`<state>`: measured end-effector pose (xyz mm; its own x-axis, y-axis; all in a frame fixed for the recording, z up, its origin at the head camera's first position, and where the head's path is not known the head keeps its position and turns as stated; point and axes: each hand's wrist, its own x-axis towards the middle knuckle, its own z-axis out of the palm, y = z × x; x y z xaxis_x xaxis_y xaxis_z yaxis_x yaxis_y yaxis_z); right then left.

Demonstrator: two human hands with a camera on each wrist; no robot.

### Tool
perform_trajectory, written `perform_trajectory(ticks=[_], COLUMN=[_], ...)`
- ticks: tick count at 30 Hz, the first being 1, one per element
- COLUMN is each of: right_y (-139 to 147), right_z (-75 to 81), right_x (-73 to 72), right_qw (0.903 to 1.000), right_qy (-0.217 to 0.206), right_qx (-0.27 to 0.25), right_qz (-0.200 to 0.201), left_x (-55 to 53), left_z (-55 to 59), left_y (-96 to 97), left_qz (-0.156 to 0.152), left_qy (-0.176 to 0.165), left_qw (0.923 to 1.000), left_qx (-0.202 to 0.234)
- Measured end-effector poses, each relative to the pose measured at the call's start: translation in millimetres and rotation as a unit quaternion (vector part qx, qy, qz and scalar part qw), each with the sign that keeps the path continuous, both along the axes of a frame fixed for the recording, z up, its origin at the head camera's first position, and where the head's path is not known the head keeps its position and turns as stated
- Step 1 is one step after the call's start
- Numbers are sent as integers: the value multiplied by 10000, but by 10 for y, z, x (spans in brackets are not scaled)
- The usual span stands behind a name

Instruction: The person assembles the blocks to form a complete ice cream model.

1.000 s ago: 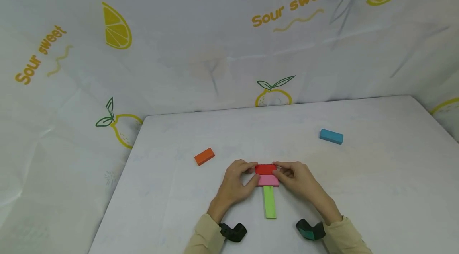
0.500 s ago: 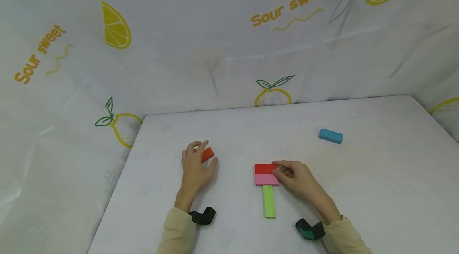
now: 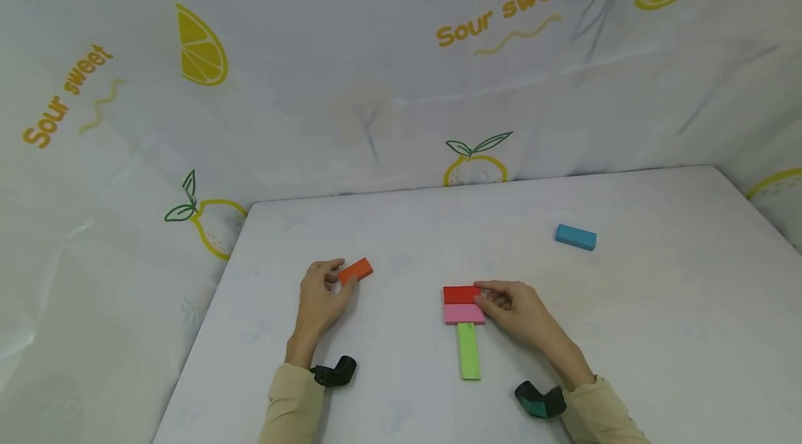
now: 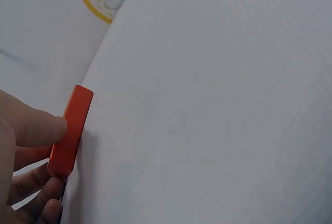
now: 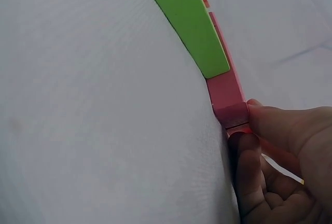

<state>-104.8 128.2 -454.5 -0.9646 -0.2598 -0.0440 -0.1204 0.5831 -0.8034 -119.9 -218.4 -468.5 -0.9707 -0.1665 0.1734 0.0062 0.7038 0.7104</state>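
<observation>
Orange rectangular block [image 3: 360, 268] is at the far end of the L hand [image 3: 319, 301], out to its far right. Long axis runs on a slant, near-left to far-right, approx in line w/ the reach; the hand has the near-left end, and the far-right end sticks out free. L hand is clamped on it: thumb on the near long side, fingers bent round the L end, some partly hidden in the L wrist view. Can't tell if it's flat on the white tabletop [image 3: 401, 235] or a touch raised.

L hand is clearly the nearer of the 2; R hand [image 3: 525, 315] is well apart, over on the far side of the other cluster. That cluster = 3 blocks, right of the orange 1 & a bit closer to the person. Red rectangular block [image 3: 459, 295]: long axis L-R, so orange sits at an angle to it, approx off its L end, w/ bare tabletop btw. R hand pinches red's R end, thumb down at the joint w/ the pink rectangular block [image 3: 462, 314]. Pink is parallel, long side against red's. Green rectangular block [image 3: 468, 352] runs toward the person, far end at pink's near side.

Blue rectangular block [image 3: 576, 237]: far right, untouched, nearer R hand.
</observation>
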Motion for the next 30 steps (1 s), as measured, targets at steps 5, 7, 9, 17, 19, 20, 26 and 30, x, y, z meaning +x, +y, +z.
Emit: perform_trajectory(ticks=[5, 7, 9, 17, 19, 20, 26, 30], right_y=[1, 1, 0, -2, 2, 3, 5, 6], right_z=[-13, -13, -11, -6, -11, -13, -19, -24], right_x=[6, 9, 9, -9, -10, -10, -5, -8], right_qw=[10000, 10000, 10000, 10000, 10000, 10000, 10000, 9999], right_qy=[13, 14, 3, -48, -49, -48, -13, 54], right_qx=[-31, -20, 1, 19, 19, 19, -44, -84], right_qz=[-12, -26, -28, -31, -30, -36, -11, 17], left_x=[-5, -14, -31, -118, -138, -148, -189, -192], left_z=[9, 12, 20, 106, 115, 120, 108, 81], left_y=[25, 38, 57, 211, 249, 268, 350, 397], left_qz=[-106, -120, -149, -308, -352, -363, -346, -367], left_qy=[72, 54, 23, -124, -189, -226, -331, -255], left_qw=[9999, 9999, 9999, 9994, 9992, 9991, 9989, 9990], left_qx=[-8, -24, -38, -13, 3, 22, 5, -42])
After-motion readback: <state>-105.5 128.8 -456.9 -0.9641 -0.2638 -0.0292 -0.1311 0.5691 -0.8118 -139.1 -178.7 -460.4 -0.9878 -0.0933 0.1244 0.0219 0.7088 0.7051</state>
